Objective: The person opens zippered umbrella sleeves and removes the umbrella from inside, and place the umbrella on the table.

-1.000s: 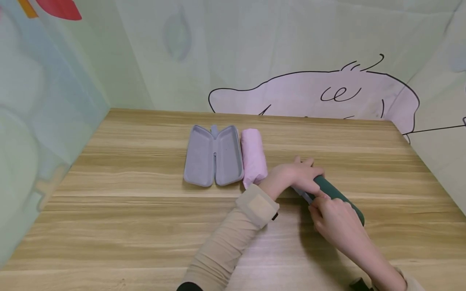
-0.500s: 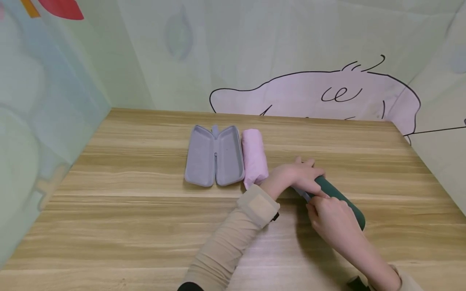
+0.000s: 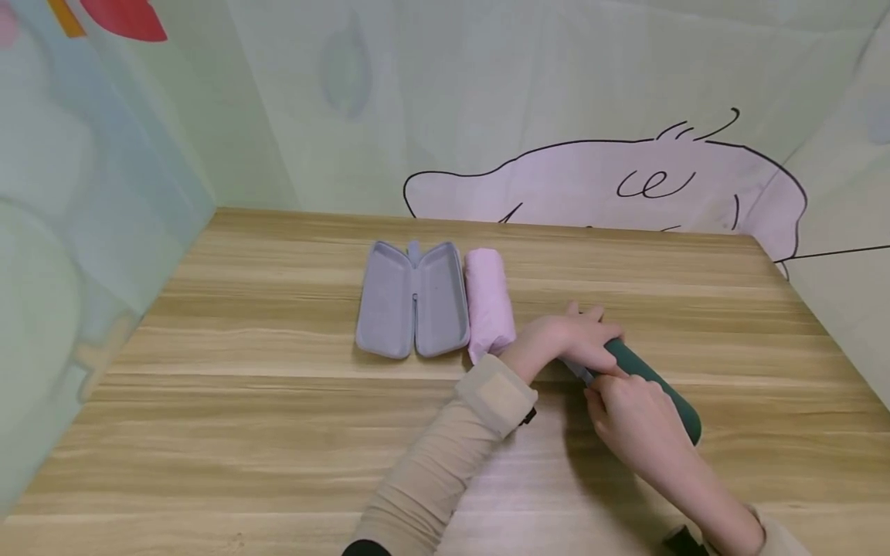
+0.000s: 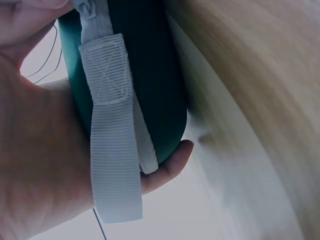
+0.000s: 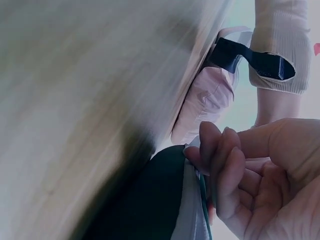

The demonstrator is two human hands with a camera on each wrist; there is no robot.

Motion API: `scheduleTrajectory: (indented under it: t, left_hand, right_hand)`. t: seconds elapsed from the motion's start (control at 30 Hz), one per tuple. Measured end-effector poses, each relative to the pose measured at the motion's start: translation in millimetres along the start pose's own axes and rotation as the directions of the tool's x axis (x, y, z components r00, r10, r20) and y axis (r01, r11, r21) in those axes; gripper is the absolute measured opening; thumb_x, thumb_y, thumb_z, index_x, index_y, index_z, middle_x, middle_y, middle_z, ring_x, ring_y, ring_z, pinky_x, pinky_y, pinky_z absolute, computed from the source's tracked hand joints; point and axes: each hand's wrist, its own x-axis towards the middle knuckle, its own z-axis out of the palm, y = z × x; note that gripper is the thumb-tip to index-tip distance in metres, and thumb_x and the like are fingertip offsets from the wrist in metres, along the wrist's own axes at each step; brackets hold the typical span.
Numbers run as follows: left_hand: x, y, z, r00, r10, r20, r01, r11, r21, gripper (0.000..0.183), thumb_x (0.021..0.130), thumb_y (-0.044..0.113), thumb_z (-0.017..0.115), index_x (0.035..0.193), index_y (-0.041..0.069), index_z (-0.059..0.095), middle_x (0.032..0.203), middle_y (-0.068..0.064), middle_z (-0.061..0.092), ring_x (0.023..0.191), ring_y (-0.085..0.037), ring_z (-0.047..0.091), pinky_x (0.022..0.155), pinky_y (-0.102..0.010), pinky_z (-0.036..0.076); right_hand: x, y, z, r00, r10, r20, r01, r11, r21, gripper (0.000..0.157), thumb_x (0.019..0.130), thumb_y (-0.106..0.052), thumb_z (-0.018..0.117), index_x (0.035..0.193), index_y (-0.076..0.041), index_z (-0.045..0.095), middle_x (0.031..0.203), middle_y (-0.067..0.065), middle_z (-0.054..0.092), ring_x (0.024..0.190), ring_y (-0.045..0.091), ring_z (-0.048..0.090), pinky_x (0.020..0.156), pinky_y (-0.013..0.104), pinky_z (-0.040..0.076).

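A dark green zip case [image 3: 657, 382] lies aslant on the table, right of centre. My left hand [image 3: 584, 341] grips its far end, fingers around it, beside a pale grey webbing strap [image 4: 115, 135] sewn at the zip's end. My right hand [image 3: 643, 421] is at the near side of the case, its thumb and fingers pinched together at the zip [image 5: 190, 200]; the zip pull itself is mostly hidden by the fingertips. Both hands nearly touch in the head view. The case appears closed along the part I can see.
An open grey-lilac case [image 3: 413, 301] lies flat at the back middle of the wooden table [image 3: 243, 432]. Against its right side sits a wrapped pink roll [image 3: 490, 301], close to my left wrist. A printed cloth [image 3: 313, 116] hangs behind the table.
My right hand has slid slightly left along the case, towards my left hand. The near end of the green case has shifted a little towards me. My left hand keeps its grip.
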Motion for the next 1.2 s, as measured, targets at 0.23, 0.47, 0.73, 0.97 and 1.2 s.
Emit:
scheduleTrajectory:
  t: [0.23, 0.47, 0.73, 0.97, 1.2]
  left_hand:
    - [-0.7, -0.3, 0.3, 1.0, 0.0, 0.004, 0.0, 1.0, 0.007, 0.037, 0.083, 0.05, 0.052, 0.117, 0.037, 0.048, 0.15, 0.002, 0.018, 0.135, -0.029, 0.018, 0.098, -0.043, 0.034]
    - [-0.3, -0.3, 1.4, 1.0, 0.0, -0.006, 0.0, 0.999, 0.042, 0.043, 0.081, 0.054, 0.052, 0.121, 0.04, 0.045, 0.138, 0.007, 0.03, 0.125, -0.024, 0.026, 0.091, -0.037, 0.037]
    - [-1.3, 0.9, 2.3, 0.999, -0.048, 0.012, 0.048, 0.999, 0.0, 0.058, 0.072, 0.071, 0.054, 0.123, 0.045, 0.042, 0.153, 0.009, 0.008, 0.141, -0.027, 0.008, 0.104, -0.046, 0.031]
    - [0.5, 1.8, 2.2, 0.999, -0.03, -0.013, 0.031, 0.999, 0.04, 0.056, 0.072, 0.065, 0.058, 0.122, 0.043, 0.044, 0.139, 0.01, 0.029, 0.122, -0.019, 0.027, 0.088, -0.035, 0.039]
    - [-0.9, 2.1, 1.6, 1.0, -0.018, -0.013, 0.019, 0.999, 0.049, 0.068, 0.064, 0.067, 0.065, 0.122, 0.041, 0.043, 0.136, 0.008, 0.031, 0.125, -0.024, 0.026, 0.088, -0.034, 0.039]
  right_hand:
    - [0.5, -1.3, 1.2, 1.0, -0.005, -0.01, 0.005, 1.0, -0.012, 0.036, 0.08, -0.006, 0.06, 0.05, -0.014, 0.042, 0.05, -0.003, 0.035, 0.038, 0.007, 0.028, 0.036, 0.018, 0.02]
    - [-2.2, -1.6, 1.1, 1.0, -0.002, -0.012, 0.001, 1.0, -0.032, 0.024, 0.08, -0.011, 0.065, 0.058, -0.01, 0.054, 0.057, 0.0, 0.043, 0.038, 0.009, 0.029, 0.036, 0.02, 0.021]
    - [-11.9, 4.4, -5.0, 0.999, 0.013, 0.033, -0.013, 1.0, 0.006, 0.018, 0.079, -0.018, 0.068, 0.065, -0.015, 0.057, 0.048, -0.009, 0.042, 0.04, 0.005, 0.031, 0.038, 0.02, 0.023]
    - [-21.7, 18.5, -16.2, 0.998, 0.046, -0.039, -0.045, 0.999, 0.02, 0.01, 0.079, -0.021, 0.068, 0.077, -0.016, 0.059, 0.049, -0.01, 0.041, 0.041, 0.003, 0.03, 0.04, 0.02, 0.024]
    - [-26.2, 36.4, -18.8, 0.989, 0.068, -0.128, -0.057, 0.995, 0.084, 0.018, 0.075, -0.017, 0.071, 0.068, -0.018, 0.055, 0.06, -0.007, 0.046, 0.048, 0.001, 0.034, 0.041, 0.018, 0.026]
